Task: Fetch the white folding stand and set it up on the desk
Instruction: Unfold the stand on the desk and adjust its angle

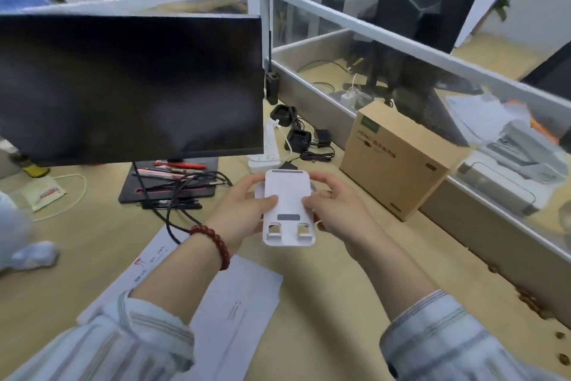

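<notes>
The white folding stand (pixel 288 201) is held above the wooden desk (pixel 324 303), in front of me at the centre of the view. Its flat plate faces up, with two small hooks at the near end and a grey pad above them. My left hand (pixel 244 210) grips its left edge, thumb on top; a red bead bracelet is on that wrist. My right hand (pixel 332 210) grips the right edge, thumb pressed on the plate. A second white part shows underneath, mostly hidden by my fingers.
A dark monitor (pixel 129 87) stands at the left, with pens and cables on its base (pixel 167 183). A white power strip (pixel 268 155) and black chargers (pixel 298 136) lie behind the stand. A cardboard box (pixel 392 161) sits to the right by the glass partition (pixel 463 71). Papers (pixel 234 297) lie under my arms.
</notes>
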`<action>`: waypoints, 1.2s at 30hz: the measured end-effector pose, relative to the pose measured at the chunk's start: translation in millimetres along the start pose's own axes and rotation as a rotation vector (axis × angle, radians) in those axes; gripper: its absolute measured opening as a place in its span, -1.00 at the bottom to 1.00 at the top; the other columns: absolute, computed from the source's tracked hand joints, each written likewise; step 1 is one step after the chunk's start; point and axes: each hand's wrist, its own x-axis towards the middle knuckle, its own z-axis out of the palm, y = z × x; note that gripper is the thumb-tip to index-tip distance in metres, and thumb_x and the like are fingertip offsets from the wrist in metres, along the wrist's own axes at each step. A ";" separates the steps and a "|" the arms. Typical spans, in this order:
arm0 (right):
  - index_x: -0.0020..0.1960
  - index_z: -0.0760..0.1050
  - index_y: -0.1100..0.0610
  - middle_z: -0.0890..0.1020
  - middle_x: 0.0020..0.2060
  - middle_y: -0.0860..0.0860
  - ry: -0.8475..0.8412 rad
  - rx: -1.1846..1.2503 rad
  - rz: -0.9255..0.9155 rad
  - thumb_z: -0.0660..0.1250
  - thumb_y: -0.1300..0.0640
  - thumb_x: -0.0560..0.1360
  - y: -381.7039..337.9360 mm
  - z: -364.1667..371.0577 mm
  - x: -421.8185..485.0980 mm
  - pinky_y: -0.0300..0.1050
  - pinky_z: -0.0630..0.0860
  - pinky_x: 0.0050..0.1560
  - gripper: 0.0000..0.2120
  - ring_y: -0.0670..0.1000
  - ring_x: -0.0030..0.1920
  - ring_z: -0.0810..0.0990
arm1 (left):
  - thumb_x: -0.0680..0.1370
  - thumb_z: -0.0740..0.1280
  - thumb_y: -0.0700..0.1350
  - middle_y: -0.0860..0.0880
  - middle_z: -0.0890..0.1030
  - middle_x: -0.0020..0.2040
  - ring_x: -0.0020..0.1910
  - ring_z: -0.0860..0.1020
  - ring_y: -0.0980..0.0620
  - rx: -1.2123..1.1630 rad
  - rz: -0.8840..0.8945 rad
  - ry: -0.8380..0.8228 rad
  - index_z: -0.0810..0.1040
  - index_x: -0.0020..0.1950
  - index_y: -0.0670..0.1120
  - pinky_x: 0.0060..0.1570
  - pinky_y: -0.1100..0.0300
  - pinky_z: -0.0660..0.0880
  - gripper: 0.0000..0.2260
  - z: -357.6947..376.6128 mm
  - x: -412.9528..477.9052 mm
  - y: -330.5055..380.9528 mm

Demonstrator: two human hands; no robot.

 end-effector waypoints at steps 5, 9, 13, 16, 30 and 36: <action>0.25 0.41 -0.04 0.62 -0.24 0.02 -0.017 -0.049 0.017 0.19 0.29 0.48 21.4 15.4 66.1 -0.36 0.39 -0.51 -0.60 -0.13 -0.42 0.53 | 0.52 0.27 -0.28 -0.14 0.61 0.09 -0.01 0.63 -0.10 0.017 -0.024 0.040 0.46 0.21 0.02 0.00 -0.05 0.60 -0.68 -7.8 64.3 -24.2; 0.24 0.41 -0.03 0.58 -0.29 0.03 -0.048 -0.061 0.036 0.21 0.31 0.46 39.9 29.5 105.4 -0.39 0.35 -0.55 -0.59 -0.13 -0.45 0.52 | 0.49 0.29 -0.29 -0.17 0.62 0.09 0.02 0.62 -0.14 0.078 -0.047 0.070 0.47 0.25 0.00 0.06 -0.11 0.57 -0.64 -17.3 106.7 -44.1; 0.24 0.43 0.00 0.56 -0.28 0.02 -0.050 -0.080 0.054 0.21 0.31 0.45 56.3 41.5 144.4 -0.39 0.37 -0.52 -0.59 -0.09 -0.39 0.52 | 0.47 0.30 -0.26 -0.16 0.62 0.11 0.03 0.62 -0.15 0.120 -0.060 0.071 0.47 0.22 0.02 0.08 -0.15 0.56 -0.64 -25.1 147.9 -63.9; 0.23 0.44 0.01 0.57 -0.31 0.02 -0.043 -0.096 0.053 0.21 0.33 0.44 67.2 49.4 168.2 -0.31 0.41 -0.42 -0.59 -0.09 -0.39 0.53 | 0.49 0.29 -0.27 -0.16 0.62 0.12 0.04 0.62 -0.14 0.150 -0.049 0.087 0.46 0.25 0.01 0.08 -0.12 0.56 -0.64 -27.0 167.4 -73.7; 0.24 0.42 0.02 0.54 -0.17 0.01 -0.041 -0.212 0.054 0.22 0.29 0.45 104.9 64.3 227.7 -0.23 0.37 -0.31 -0.60 0.03 -0.19 0.50 | 0.51 0.28 -0.16 -0.04 0.59 0.19 0.15 0.52 -0.02 0.484 0.048 0.115 0.46 0.31 0.02 0.10 0.18 0.44 -0.63 -30.2 209.1 -98.6; 0.26 0.40 0.00 0.61 -0.13 0.03 -0.034 -0.230 0.062 0.25 0.26 0.45 113.2 60.7 233.8 -0.22 0.39 -0.29 -0.60 0.01 -0.17 0.53 | 0.50 0.28 -0.01 -0.10 0.52 0.26 0.16 0.53 -0.08 0.630 0.037 0.125 0.35 0.38 0.13 0.21 -0.01 0.49 -0.56 -26.6 224.9 -107.7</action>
